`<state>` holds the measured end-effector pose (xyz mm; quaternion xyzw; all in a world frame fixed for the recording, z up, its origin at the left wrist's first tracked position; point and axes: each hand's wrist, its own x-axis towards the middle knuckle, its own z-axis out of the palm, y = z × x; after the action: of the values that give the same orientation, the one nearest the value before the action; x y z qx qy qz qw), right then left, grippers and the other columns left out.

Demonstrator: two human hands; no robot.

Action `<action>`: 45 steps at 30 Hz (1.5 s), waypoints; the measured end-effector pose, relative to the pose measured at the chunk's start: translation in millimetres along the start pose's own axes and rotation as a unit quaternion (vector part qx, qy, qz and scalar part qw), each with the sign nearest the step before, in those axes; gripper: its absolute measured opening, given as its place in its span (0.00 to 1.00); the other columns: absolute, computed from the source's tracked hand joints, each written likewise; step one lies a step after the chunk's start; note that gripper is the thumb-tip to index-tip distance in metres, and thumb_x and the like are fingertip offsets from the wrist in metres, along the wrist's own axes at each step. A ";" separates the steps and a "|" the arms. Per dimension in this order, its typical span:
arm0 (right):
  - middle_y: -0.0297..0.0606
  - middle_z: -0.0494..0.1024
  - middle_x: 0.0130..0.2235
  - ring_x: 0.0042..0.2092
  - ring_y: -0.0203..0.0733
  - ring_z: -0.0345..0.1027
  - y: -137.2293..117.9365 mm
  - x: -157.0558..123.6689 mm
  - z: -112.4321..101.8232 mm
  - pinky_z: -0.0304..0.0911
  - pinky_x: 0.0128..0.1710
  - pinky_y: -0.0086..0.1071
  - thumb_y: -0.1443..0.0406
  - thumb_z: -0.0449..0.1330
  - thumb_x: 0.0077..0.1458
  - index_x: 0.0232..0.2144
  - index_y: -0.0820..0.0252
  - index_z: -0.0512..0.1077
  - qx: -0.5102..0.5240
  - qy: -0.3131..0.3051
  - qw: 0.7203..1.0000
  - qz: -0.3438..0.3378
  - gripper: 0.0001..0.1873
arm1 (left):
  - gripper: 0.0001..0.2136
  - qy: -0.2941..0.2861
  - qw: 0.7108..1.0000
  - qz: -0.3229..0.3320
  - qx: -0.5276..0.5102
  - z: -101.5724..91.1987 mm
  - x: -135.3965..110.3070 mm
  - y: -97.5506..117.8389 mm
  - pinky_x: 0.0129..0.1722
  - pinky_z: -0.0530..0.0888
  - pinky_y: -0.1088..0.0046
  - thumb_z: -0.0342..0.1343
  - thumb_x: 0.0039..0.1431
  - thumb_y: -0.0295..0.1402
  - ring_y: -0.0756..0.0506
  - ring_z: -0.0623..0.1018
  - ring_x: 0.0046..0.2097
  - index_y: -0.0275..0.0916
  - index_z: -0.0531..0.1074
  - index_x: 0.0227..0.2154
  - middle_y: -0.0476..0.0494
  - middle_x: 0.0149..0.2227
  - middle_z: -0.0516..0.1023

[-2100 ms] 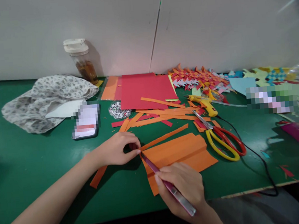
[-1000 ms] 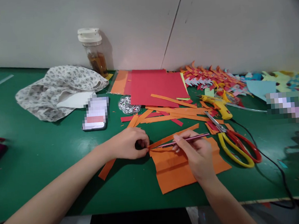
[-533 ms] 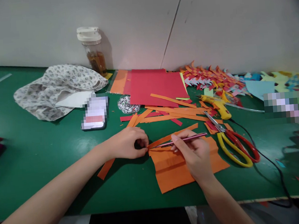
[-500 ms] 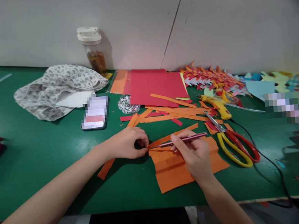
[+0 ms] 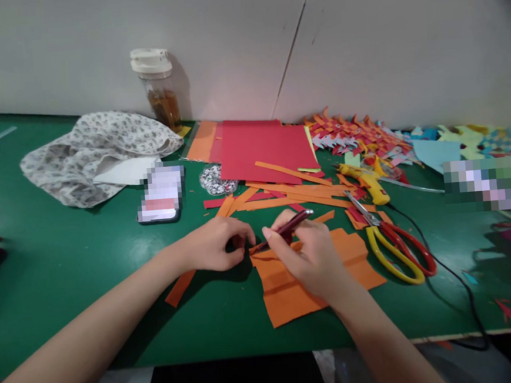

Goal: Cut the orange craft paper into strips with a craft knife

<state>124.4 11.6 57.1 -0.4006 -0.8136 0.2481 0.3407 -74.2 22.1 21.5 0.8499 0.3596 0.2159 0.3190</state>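
Note:
My right hand (image 5: 306,249) grips a dark red pen (image 5: 287,229), its tip low on the left end of a narrow orange paper strip (image 5: 326,217). The strip lies along the upper edge of a creased orange paper sheet (image 5: 286,298) on the green table, partly hidden by my right hand. My left hand (image 5: 218,244) is curled at the strip's left end, with forefinger and thumb close to the pen tip. Another orange strip (image 5: 179,289) sticks out from under my left wrist.
Orange and red strips (image 5: 300,197) lie beyond my hands, before red paper (image 5: 265,146). On the right are scissors (image 5: 393,248) and a corded yellow glue gun (image 5: 370,182). A phone (image 5: 160,193), patterned cloth (image 5: 75,152), lidded bottle (image 5: 162,95) and bag of small pieces (image 5: 217,180) stand left.
My right hand has shifted left, and the pen now stands steeper with its tip by the strip's left end. My left hand has stayed nearly in place, its forefinger a little raised.

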 end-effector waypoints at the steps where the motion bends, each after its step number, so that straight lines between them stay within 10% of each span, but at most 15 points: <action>1: 0.32 0.66 0.25 0.27 0.37 0.61 -2.1 0.9 1.6 0.57 0.28 0.31 0.66 0.53 0.59 0.24 0.55 0.59 -0.007 -0.004 1.000 -0.002 0.12 | 0.11 0.003 1.000 0.002 -0.002 0.2 0.2 0.0 0.28 0.67 0.75 0.49 0.46 0.21 0.51 0.71 0.28 0.37 0.71 0.32 0.50 0.28 0.74; 7: 0.33 0.64 0.26 0.27 0.37 0.60 -9.7 -1.7 6.4 0.56 0.28 0.32 0.67 0.50 0.61 0.24 0.55 0.57 -0.019 -0.038 0.999 -0.025 0.12 | 0.07 -0.005 1.000 0.016 0.002 -2.5 0.7 1.2 0.30 0.67 0.75 0.49 0.49 0.22 0.50 0.71 0.30 0.36 0.70 0.30 0.49 0.29 0.73; 24: 0.29 0.68 0.23 0.25 0.35 0.67 18.1 -27.6 7.6 0.62 0.25 0.29 0.59 0.59 0.59 0.27 0.54 0.62 0.177 0.137 0.959 0.172 0.12 | 0.05 -0.003 1.000 0.017 0.020 -0.9 1.0 -0.5 0.31 0.69 0.74 0.51 0.52 0.25 0.50 0.73 0.30 0.36 0.72 0.30 0.48 0.29 0.74; 45: 0.30 0.71 0.22 0.24 0.36 0.67 18.2 -27.1 11.4 0.59 0.21 0.28 0.57 0.59 0.59 0.27 0.55 0.62 0.163 0.089 0.964 0.190 0.13 | 0.04 -0.004 1.000 0.014 0.010 -0.2 1.2 -2.7 0.31 0.70 0.74 0.53 0.52 0.27 0.50 0.73 0.31 0.37 0.72 0.30 0.49 0.29 0.73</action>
<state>136.7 -2.0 27.8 -0.5074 -0.6371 0.4008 0.4195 -74.9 24.6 19.9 0.8585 0.3489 0.2137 0.3092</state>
